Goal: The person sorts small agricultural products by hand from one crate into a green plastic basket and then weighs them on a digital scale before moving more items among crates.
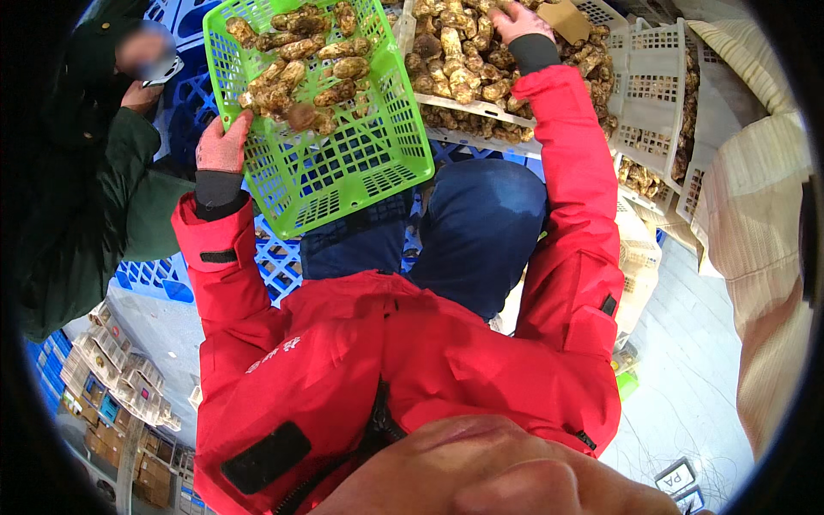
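My left hand (223, 148) is closed on the left edge of a green plastic basket (360, 184), which tilts over my knees. Brown and cream mushrooms (300, 47) lie in the basket's far half, while its near half shows bare lattice. At the top, my right hand (521, 24) reaches onto a heap of similar mushrooms (459, 51) in a white plastic crate (481, 109). Its fingers look apart over the heap, and I see no mushroom held in them. The top edge of the picture cuts close to the fingertips.
Blue lattice crates (279, 266) lie beneath the basket. Stacked white crates (652, 94) with mushrooms stand at right, beside a beige cloth (764, 223). On the left, close by, a person in a dark green coat (77, 172) holds a phone (165, 70). Cardboard boxes (107, 442) are at lower left.
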{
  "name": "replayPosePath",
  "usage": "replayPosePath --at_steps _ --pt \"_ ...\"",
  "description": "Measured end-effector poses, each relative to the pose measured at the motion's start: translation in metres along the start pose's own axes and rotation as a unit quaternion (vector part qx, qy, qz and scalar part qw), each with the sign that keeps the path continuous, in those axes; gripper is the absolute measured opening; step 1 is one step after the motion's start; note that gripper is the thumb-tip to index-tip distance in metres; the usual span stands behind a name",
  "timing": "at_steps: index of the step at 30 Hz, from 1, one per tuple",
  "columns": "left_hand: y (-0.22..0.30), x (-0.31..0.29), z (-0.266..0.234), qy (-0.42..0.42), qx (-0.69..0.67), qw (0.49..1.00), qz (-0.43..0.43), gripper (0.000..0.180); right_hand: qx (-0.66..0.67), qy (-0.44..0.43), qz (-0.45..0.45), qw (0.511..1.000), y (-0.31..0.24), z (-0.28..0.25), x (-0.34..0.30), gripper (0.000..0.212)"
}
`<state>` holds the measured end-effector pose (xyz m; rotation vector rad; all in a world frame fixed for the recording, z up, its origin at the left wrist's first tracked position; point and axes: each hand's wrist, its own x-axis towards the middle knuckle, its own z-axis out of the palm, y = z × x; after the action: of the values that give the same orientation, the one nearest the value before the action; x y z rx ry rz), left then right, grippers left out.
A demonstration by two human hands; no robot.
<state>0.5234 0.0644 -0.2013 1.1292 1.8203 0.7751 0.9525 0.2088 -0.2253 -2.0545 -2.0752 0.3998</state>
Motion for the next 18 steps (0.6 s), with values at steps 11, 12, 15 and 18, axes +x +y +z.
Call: replayPosePath --at_steps 11,12,15,18 --pt "-0.017 0.003 -0.006 -0.003 -0.019 1.0 -0.011 0.02 0.787 -0.095 0.048 0.607 0.046 0.036 -0.011 0.063" --pt "-0.016 0.003 -0.005 -0.001 -0.015 1.0 -0.013 0.02 0.766 -0.078 0.045 0.636 0.048 0.035 -0.014 0.063" --pt "-0.011 0.0 -0.006 0.008 0.008 1.0 -0.022 0.021 0.725 -0.091 -0.072 0.679 0.041 0.019 -0.014 0.053" --pt "-0.014 0.0 -0.009 0.011 -0.028 0.999 -0.023 0.022 0.391 -0.008 0.03 0.92 0.031 0.0 -0.015 0.046"
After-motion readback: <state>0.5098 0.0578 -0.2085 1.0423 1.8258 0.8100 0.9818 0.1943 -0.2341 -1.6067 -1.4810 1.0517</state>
